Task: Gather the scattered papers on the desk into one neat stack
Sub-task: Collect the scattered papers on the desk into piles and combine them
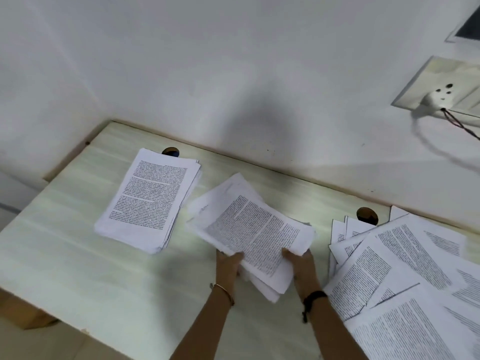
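Over desk, left hand, right hand gripping paper bundle, fingers hidden underneath

Landmark: held bundle, over the middle of the desk. Left of the bundle and apart from it, a stack lies flat on the desk. A cable hole sits behind-left of the bundle, partly under the stack's far edge. Right of the bundle, with a gap, scattered papers overlap each other on the desk. A second cable hole is behind-right, with sheets beside it. The wall stands behind the bundle, along the desk's far edge. The socket plate is on the wall, far right, with a plug in it. The left hand grips the bundle's near-left edge and the right hand its near-right edge, thumbs on top.
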A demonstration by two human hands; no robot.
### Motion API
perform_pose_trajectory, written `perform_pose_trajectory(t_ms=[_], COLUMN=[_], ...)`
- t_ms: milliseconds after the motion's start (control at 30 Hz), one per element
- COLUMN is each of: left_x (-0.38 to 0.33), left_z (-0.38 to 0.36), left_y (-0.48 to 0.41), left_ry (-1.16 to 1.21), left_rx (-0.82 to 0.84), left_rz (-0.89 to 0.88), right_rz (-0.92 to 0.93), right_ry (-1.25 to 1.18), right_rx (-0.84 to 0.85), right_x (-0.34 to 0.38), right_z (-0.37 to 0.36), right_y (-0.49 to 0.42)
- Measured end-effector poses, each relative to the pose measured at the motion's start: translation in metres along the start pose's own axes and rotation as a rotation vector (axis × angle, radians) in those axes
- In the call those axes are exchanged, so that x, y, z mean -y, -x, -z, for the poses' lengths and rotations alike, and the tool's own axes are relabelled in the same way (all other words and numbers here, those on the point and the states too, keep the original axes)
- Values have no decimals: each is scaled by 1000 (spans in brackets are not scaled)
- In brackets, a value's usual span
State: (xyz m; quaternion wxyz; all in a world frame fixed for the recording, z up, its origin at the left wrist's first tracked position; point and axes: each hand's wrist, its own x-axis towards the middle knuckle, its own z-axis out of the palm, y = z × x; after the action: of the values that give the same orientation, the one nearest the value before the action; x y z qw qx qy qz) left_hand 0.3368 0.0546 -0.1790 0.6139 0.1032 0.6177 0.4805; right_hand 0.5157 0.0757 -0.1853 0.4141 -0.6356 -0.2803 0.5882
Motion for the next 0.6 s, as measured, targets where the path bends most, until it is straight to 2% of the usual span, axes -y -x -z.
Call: perform_pose_trajectory(t_ms=[133,200,267,333,400,433,533,600], left_x=[-26,-42,-47,-43,-35,-34,-27,-27], left_z=[42,56,55,46,42,43,58,63], left_y=[-22,-35,-43,-41,-38,-35,-34,-29], left_ry=[-31,-181,-353,-648,-917,-973,-876,-713], left_rx=[-209,-176,-64,4,-50,-92,-96,-73], left_rz=[-74,-90,15,33,-60,-80,35,143], right_rz=[-130,-146,-109,-122,-129,-119,-118,-111], right_ry=[128,189,244,320,355,372,374,371], right_rx=[129,122,-57,-275,-347,-354,-440,-400], right_x=[11,8,2,-9,-22,-27,-35,-35], right_z=[70,93,93,82,68,65,63,59], right_y=[-14,-19,-18,-13,-3,1,5,5])
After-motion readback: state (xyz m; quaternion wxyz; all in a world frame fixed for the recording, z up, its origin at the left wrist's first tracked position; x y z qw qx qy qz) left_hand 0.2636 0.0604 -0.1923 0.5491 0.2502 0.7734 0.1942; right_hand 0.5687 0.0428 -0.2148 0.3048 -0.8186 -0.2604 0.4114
